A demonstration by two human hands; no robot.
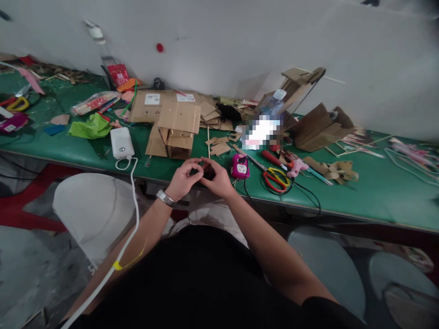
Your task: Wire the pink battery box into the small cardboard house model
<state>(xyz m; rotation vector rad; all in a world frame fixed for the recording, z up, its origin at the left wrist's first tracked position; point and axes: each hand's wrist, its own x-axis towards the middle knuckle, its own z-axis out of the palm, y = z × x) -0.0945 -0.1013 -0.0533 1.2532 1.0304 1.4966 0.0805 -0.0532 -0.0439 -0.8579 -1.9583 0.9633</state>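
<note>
At the table's front edge, my left hand (184,179) and my right hand (217,179) meet, their fingertips touching or nearly so. The left thumb and fingers curl together in a pinch; on the right, thumb and fingers are bent toward the same spot. Whatever they hold is too small or too hidden to make out, and the gap within the right hand looks dark. Just beyond the left hand stands a box-like cardboard structure (179,119) with open compartments. Right of my right hand sits a magenta device (240,166) with a white face-like panel and a black cable.
A white power bank (122,143) with a white cable lies left on the green table (387,192). Scissors (277,180), a red-handled screwdriver (272,158) and a pink glue gun (297,167) lie right. Cardboard scraps (219,147) and a plastic bottle (274,103) are farther back. Stools (327,269) stand below.
</note>
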